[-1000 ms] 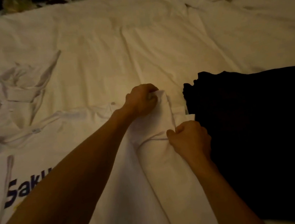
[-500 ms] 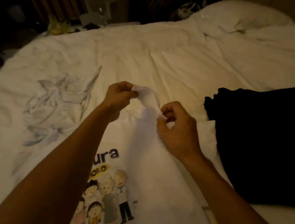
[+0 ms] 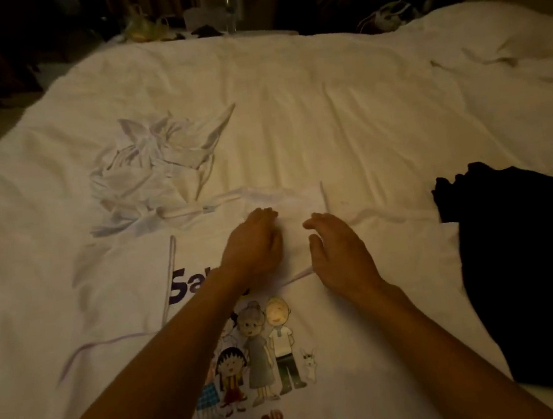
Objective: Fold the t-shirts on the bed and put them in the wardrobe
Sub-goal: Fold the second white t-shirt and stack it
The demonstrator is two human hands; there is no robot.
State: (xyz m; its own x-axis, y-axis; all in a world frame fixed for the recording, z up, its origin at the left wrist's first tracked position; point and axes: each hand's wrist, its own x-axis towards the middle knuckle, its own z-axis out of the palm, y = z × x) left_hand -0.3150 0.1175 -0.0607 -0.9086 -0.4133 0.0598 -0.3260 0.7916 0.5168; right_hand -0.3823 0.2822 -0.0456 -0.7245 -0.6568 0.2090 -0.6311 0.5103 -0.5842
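A white t-shirt (image 3: 339, 347) with a cartoon family print lies spread face up on the bed in front of me. My left hand (image 3: 253, 246) and my right hand (image 3: 338, 254) rest flat on its upper part, fingers apart, on either side of a folded-in sleeve. Neither hand grips the cloth. A crumpled white t-shirt (image 3: 156, 167) lies further back on the left. A dark garment (image 3: 530, 270) lies flat at the right.
The bed (image 3: 326, 110) has a white rumpled cover, and a pillow (image 3: 523, 26) sits at the back right. Beyond the far edge stands a dark side table with a glass (image 3: 229, 15) and small items.
Both hands held a lifted fold of the white shirt in the air half a second ago. They have let it go and now lie flat on the shirt, which is spread wider.
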